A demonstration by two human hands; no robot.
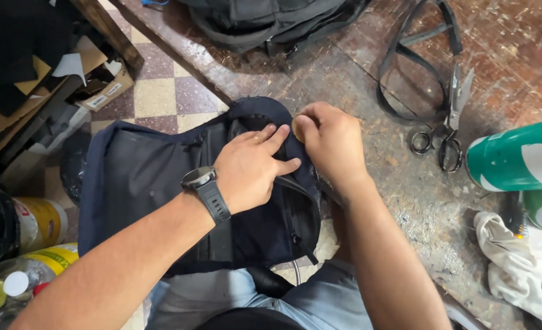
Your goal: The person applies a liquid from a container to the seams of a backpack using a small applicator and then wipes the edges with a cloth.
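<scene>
A dark navy backpack (136, 177) lies across my lap and over the edge of a worn wooden workbench (369, 79). My left hand (252, 168), with a black wristwatch (205, 186) on the wrist, presses flat on the bag's top near the zipper. My right hand (329, 140) is closed, pinching the fabric edge at the top of the bag, fingertips close to those of the left hand. What the right fingers pinch is hidden.
Scissors (448, 122) and a black strap loop (414, 67) lie on the bench, with another dark bag (271, 21) at the far edge. Green spray cans (518, 156) and a white rag (512, 260) sit at right. Bottles (32, 263) and cardboard (51, 73) stand on the tiled floor at left.
</scene>
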